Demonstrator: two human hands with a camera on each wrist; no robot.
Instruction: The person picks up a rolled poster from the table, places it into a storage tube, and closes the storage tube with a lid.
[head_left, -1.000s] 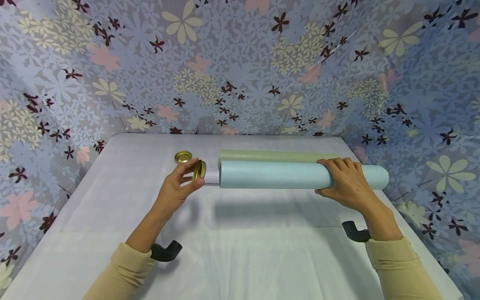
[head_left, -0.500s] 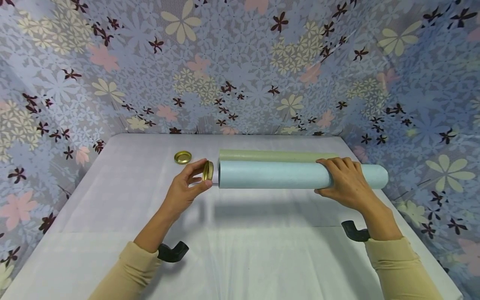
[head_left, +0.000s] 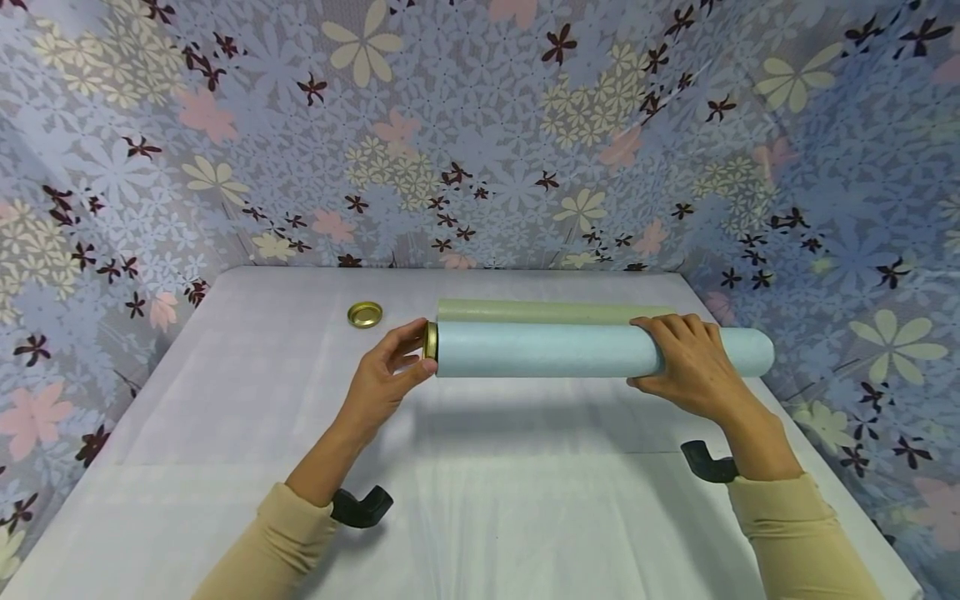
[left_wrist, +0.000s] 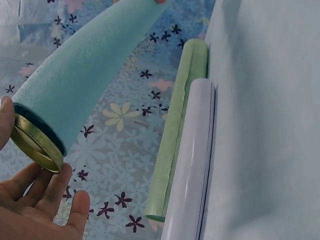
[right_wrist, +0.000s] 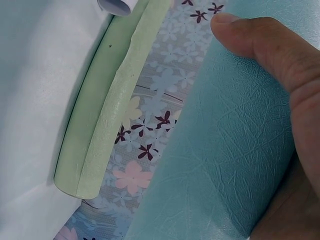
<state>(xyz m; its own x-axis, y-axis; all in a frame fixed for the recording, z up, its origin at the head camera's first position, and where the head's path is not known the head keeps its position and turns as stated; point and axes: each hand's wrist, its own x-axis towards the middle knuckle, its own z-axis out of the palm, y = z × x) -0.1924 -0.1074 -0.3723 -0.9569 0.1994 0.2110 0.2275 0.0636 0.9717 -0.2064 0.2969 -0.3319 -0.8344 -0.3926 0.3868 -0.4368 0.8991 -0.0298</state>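
The blue tube (head_left: 540, 349) is held above the table (head_left: 562, 517), with the right grip (head_left: 686, 367) wrapped around it, nearer its right end. The gold lid (head_left: 430, 342) is pinched by its rim in the left grip (head_left: 382, 379). The tube is probably light and easily dented, best held softly around its sides; the lid, likely hard and slippery, by its rim. The tube's long way is pointed left to right, and the lid is held on edge at its left end.
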